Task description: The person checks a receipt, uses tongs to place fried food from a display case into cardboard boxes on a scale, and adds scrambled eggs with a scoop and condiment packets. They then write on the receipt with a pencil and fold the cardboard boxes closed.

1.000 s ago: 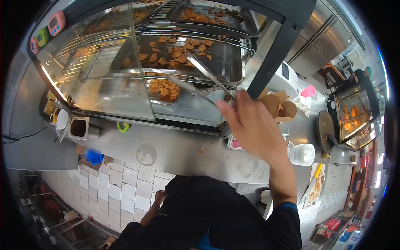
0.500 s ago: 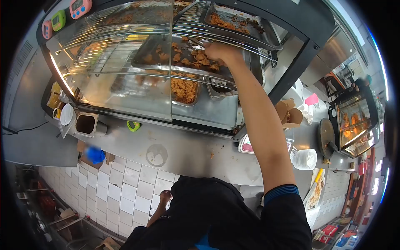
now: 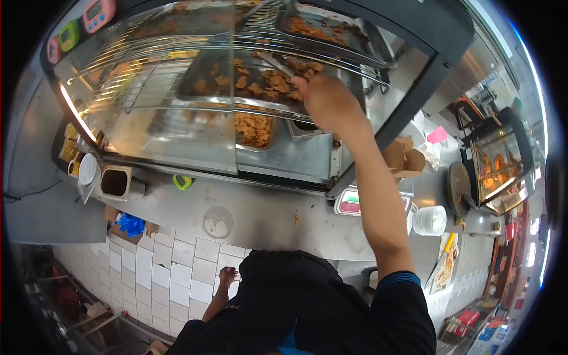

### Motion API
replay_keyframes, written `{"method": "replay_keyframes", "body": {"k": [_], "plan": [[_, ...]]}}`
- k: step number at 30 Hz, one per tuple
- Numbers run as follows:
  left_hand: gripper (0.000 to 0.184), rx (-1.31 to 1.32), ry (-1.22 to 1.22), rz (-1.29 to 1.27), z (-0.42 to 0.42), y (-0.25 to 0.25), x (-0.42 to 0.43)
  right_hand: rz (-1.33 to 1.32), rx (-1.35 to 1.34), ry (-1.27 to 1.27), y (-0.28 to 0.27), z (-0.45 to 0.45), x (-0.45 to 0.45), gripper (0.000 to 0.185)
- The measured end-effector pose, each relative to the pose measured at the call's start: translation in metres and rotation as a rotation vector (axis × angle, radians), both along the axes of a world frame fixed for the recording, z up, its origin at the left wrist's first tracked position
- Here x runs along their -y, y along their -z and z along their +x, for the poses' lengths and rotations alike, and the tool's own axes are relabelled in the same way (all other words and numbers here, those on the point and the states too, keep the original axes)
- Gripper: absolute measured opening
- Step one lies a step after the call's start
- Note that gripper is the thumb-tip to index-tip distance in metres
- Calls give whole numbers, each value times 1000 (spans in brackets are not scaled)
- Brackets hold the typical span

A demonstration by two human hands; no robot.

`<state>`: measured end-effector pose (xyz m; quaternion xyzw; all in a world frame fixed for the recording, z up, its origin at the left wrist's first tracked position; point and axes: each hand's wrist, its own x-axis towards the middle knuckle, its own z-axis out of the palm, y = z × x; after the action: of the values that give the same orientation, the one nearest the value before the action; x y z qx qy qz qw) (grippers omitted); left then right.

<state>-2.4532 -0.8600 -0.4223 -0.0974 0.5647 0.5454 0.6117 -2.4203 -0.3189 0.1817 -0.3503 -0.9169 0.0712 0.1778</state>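
My right hand (image 3: pixel 328 97) reaches into the heated display cabinet, its fingers closed round metal tongs (image 3: pixel 276 63). The tongs' tips point left over a dark tray (image 3: pixel 195 74) on the wire shelf. Battered, fried-looking pieces (image 3: pixel 275 83) lie loose on this tray, below and beside the tongs. Whether the tongs grip a piece I cannot tell. Under that shelf, a pan holds more orange crumbly fried food (image 3: pixel 253 129), next to a metal container (image 3: pixel 305 128). My left hand (image 3: pixel 228 276) hangs low beside my body above the tiled floor, fingers loosely bent and apart, with nothing visible in it.
The glass panel (image 3: pixel 177 130) covers the cabinet's left part; a dark post (image 3: pixel 408 118) stands right of my arm. On the counter are a scale (image 3: pixel 349 204), cardboard boxes (image 3: pixel 404 158), white lids (image 3: pixel 430 220), a green timer (image 3: pixel 183 182) and a metal container (image 3: pixel 116 181).
My right hand has come back towards me and right, tongs still in it, now more plainly visible. The view has shifted slightly. My left hand still hangs low.
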Motion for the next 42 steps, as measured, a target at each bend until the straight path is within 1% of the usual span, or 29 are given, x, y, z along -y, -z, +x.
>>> {"method": "replay_keyframes", "body": {"k": [2, 3, 4, 6, 7, 8, 9, 10, 11, 12, 13, 14, 17, 19, 20, 21, 23, 24, 25, 26, 27, 28, 30, 31, 34, 36, 39, 41, 42], "plan": [[14, -548, 261, -8, -4, -4, -10, 22, 31, -33, -17, 45, 44, 43], [17, -815, 404, 15, -2, -4, -19, -65, -13, -36, -26, 76, 68, 40], [17, -777, 511, 69, 4, -3, -33, -155, -47, 25, -31, 122, 89, 37], [16, -1171, 722, 82, -8, -6, -34, -315, -77, 108, -28, 185, 102, 34], [19, -1376, 813, 86, -21, -8, -29, -327, -130, 238, -15, 222, 108, 35], [20, -1363, 822, -13, -22, 15, -25, -338, -184, 359, -3, 257, 109, 37], [21, -1346, 833, -113, -18, -3, -40, -307, -150, 404, -5, 283, 102, 43], [23, -1325, 845, -212, -14, -8, -43, -353, -204, 556, 0, 305, 93, 49], [23, -1325, 814, -150, -17, -13, -44, -304, -19, 640, 11, 333, 75, 41], [24, -1322, 784, -88, -19, -16, -44, -299, 56, 725, 26, 355, 52, 47], [24, -1319, 756, -25, -20, -19, -43, -147, 150, 634, 35, 364, 38, 53], [24, -1319, 781, -25, -25, -23, -39, -133, 241, 594, 64, 389, 8, 55], [24, -1263, 907, -85, -38, -25, -56, -233, 287, 648, 72, 387, -28, 58], [22, -1266, 857, 90, -56, 2, -45, -255, 360, 621, 83, 389, -44, 62], [22, -1263, 835, 178, -65, -4, -42, -309, 351, 675, 79, 384, -45, 66], [22, -1266, 836, 175, -64, -23, -51, -312, 349, 673, 76, 381, -44, 66], [20, -837, 750, -107, -59, -55, -67, -346, 428, 722, 67, 373, -45, 70], [20, -797, 704, -173, -58, -47, -62, -346, 427, 718, 56, 364, -42, 70], [21, -1049, 842, -27, -60, -22, -57, -427, 425, 792, 45, 355, -36, 71], [22, -1377, 959, 99, -65, 10, -48, -508, 422, 867, 38, 350, -31, 73], [23, -1711, 998, 198, -62, 11, -52, -508, 422, 865, 37, 352, -30, 73], [23, -1711, 998, 197, -50, -6, -59, -480, 397, 879, 37, 354, -28, 73], [26, -1113, 815, -237, -40, -15, -59, -453, 371, 891, 31, 359, -22, 73], [27, -1053, 808, -310, -37, -16, -55, -425, 302, 886, 26, 362, -15, 71], [27, -1083, 853, -320, -28, -26, -51, -392, 66, 837, -15, 347, 30, 64], [28, -1090, 863, -329, -24, -28, -47, -452, -4, 774, -50, 325, 63, 53], [29, -1090, 878, -349, -24, -24, -41, -297, -21, 357, -65, 289, 95, 40], [29, -1090, 900, -364, -27, -14, -39, -182, -4, 156, -54, 254, 100, 37], [29, -1091, 911, -367, -29, -10, -38, -70, -100, 15, -45, 233, 98, 42]]}}
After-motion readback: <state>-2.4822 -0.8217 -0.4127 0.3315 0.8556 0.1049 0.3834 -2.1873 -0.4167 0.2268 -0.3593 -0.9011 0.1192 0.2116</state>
